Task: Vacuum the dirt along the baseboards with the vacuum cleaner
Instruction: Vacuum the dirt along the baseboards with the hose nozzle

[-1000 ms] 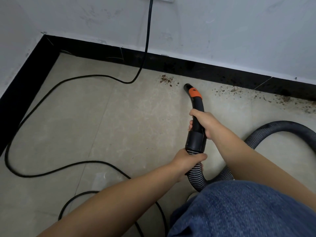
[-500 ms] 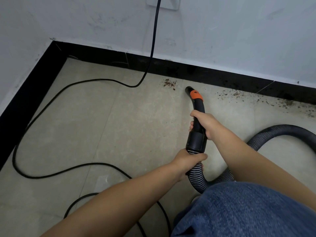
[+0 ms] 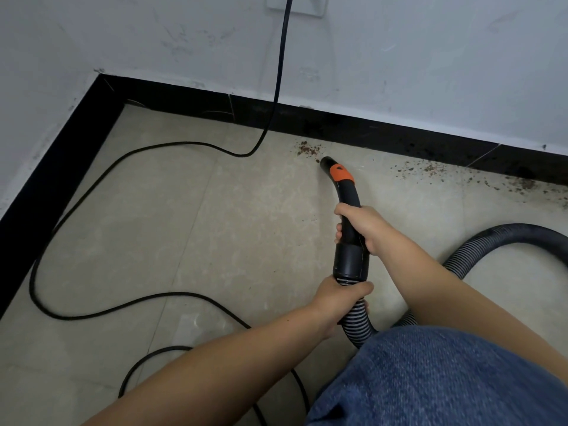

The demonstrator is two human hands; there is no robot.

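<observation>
Plainly, the vacuum cleaner shows here only as its curved black wand [image 3: 349,207] and the ribbed hose [image 3: 498,238] that loops away over the floor [image 3: 215,241] to the right; the machine's body is out of view. The right hand [image 3: 358,227] is wrapped round the rigid grip of the wand, and the left hand [image 3: 338,298] is closed round the hose just below the collar where hose and wand join. The nozzle [image 3: 326,162], just ahead of an orange band [image 3: 340,173], sits low over the floor right beside a small patch of brown dirt [image 3: 307,148] close to the black baseboard [image 3: 384,133]; more crumbs [image 3: 430,169] lie scattered along the baseboard to the right. The wand looks like hard plastic, stiff and fairly light, so it should answer directly to the wrist, and the present hold on its straight grip seems the right place. The hose is soft and springy and will likely tug back or twist as the wand travels, which is why a second hold near the collar helps. A power cord [image 3: 278,87] hangs from a wall socket [image 3: 296,4] and snakes over the floor to the left; it is limp and could catch underfoot.
</observation>
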